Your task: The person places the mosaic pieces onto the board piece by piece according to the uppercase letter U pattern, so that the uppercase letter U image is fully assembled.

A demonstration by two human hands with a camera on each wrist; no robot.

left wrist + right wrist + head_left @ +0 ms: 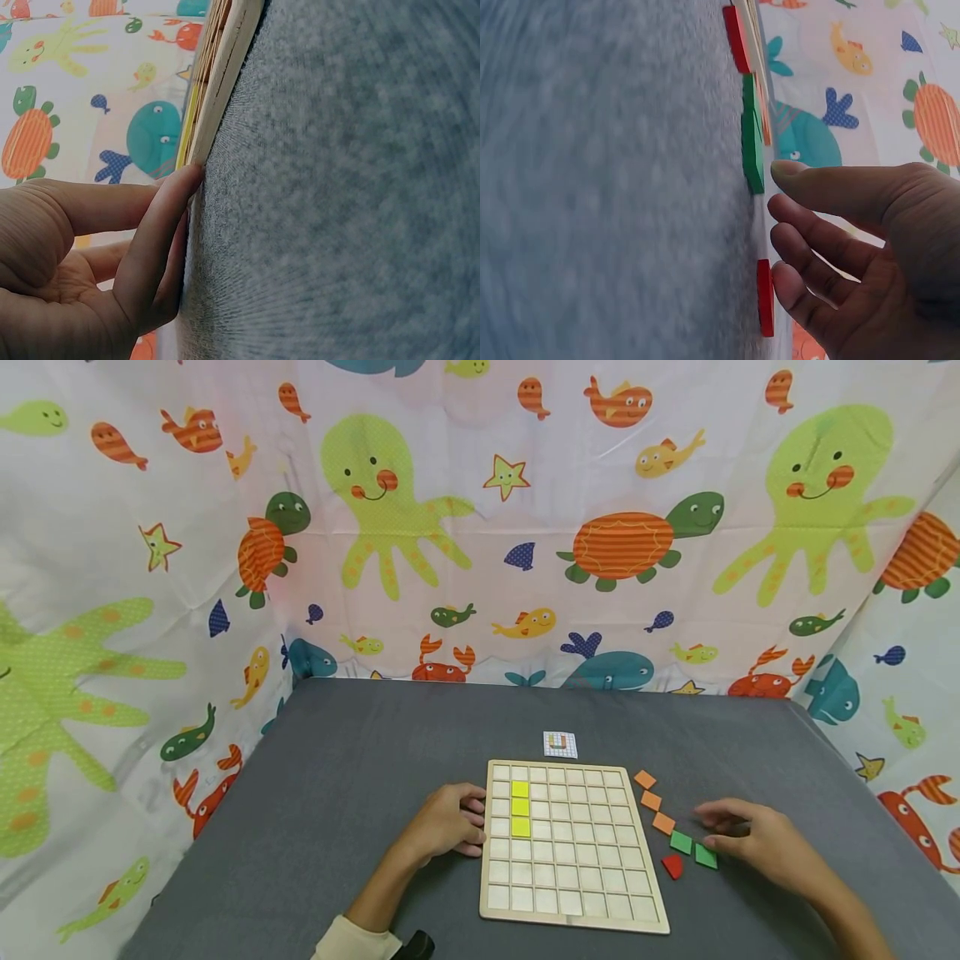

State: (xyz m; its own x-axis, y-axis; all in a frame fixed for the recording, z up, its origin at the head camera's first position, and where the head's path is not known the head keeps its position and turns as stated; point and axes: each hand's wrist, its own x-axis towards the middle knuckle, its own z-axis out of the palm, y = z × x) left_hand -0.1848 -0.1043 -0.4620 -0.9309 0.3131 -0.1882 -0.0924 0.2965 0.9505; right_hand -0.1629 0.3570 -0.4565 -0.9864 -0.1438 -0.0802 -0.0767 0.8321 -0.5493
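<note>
A wooden grid board (pixel 551 923) lies on the table with three yellow square tiles (pixel 521 807) in one column. At its left edge, my left hand (pixel 448 820) rests with loosely bent fingers; in the left wrist view a fingertip (pixel 193 174) touches the board's side. My right hand (pixel 761 842) hovers just right of two green tiles (pixel 681 842), thumb close to the nearer one, with nothing between its fingers. In the right wrist view a red piece (pixel 765 298) lies by the fingertips, hidden under the hand in the head view.
Three orange tiles (pixel 651 801) run along the board's right side, above a red rounded piece (pixel 672 866). Behind the board lies a small pattern card (pixel 560 744). A printed sea-animal curtain (pixel 480 602) hangs round the grey table (pixel 390 727).
</note>
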